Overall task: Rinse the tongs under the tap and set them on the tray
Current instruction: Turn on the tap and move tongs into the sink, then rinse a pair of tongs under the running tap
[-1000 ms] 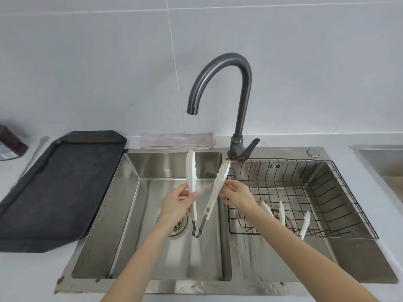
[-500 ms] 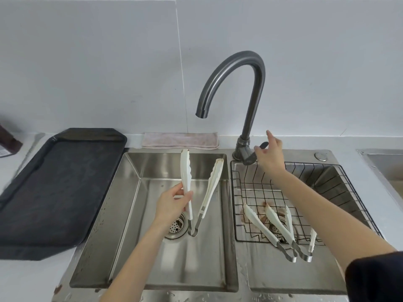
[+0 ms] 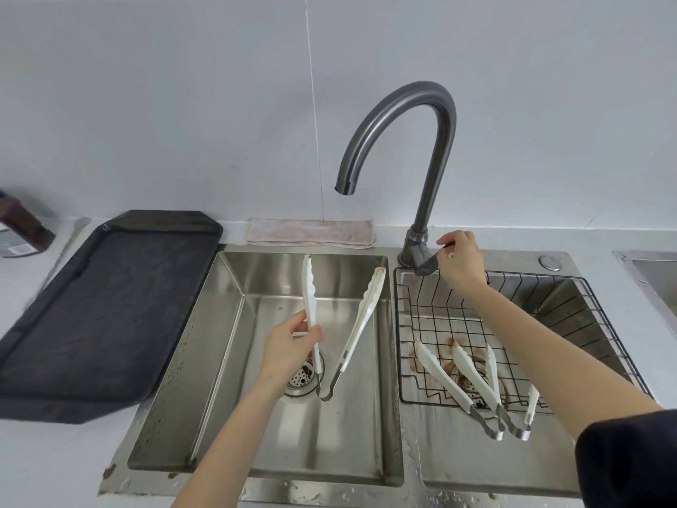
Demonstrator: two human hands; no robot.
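Now you ready the tap before rinsing.
Your left hand [image 3: 289, 342] pinches one arm of the white tongs [image 3: 342, 324], sprung open over the left sink basin [image 3: 219, 342] below the spout [image 3: 346, 187], while your right hand [image 3: 459, 258] grips the tap lever [image 3: 426, 264]; the black tray [image 3: 106, 309] waits left.

Right hand [image 3: 459, 260] off tongs [image 3: 340, 324]; now gripping tap lever [image 3: 426, 264]

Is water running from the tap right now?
No, the tap spout shows no stream, while the right hand rests on its lever and the left hand holds the tongs below.
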